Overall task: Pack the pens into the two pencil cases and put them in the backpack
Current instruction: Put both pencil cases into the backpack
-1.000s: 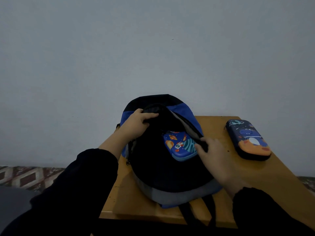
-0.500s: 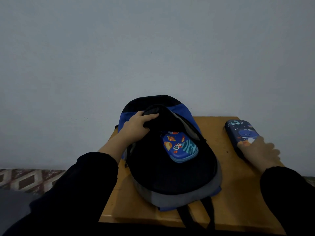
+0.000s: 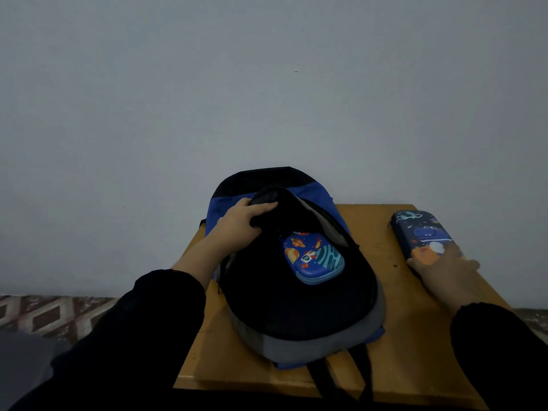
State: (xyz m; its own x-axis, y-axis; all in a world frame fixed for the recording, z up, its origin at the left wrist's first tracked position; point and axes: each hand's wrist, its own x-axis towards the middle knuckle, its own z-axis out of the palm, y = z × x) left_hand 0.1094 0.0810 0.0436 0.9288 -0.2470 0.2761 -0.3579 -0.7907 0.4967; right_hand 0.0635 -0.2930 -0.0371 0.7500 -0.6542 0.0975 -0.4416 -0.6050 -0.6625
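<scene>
A black, blue and grey backpack [image 3: 296, 310] lies on the wooden table [image 3: 415, 345] with its main opening unzipped. My left hand [image 3: 241, 225] grips the upper flap of the opening and holds it up. A blue pencil case [image 3: 312, 259] with a rocket and planets sticks halfway out of the opening. A second, dark blue pencil case [image 3: 421, 231] with an orange end lies on the table to the right. My right hand [image 3: 441, 266] rests on its near end with the fingers wrapped over it. No pens are visible.
The table stands against a plain grey wall [image 3: 267, 99]. The backpack's dark straps [image 3: 341, 378] hang over the table's front edge. A patterned floor strip [image 3: 50, 312] shows at the lower left.
My right hand has left the backpack's opening, moved right across the table and landed on the dark blue pencil case. The left hand has kept its hold on the flap.
</scene>
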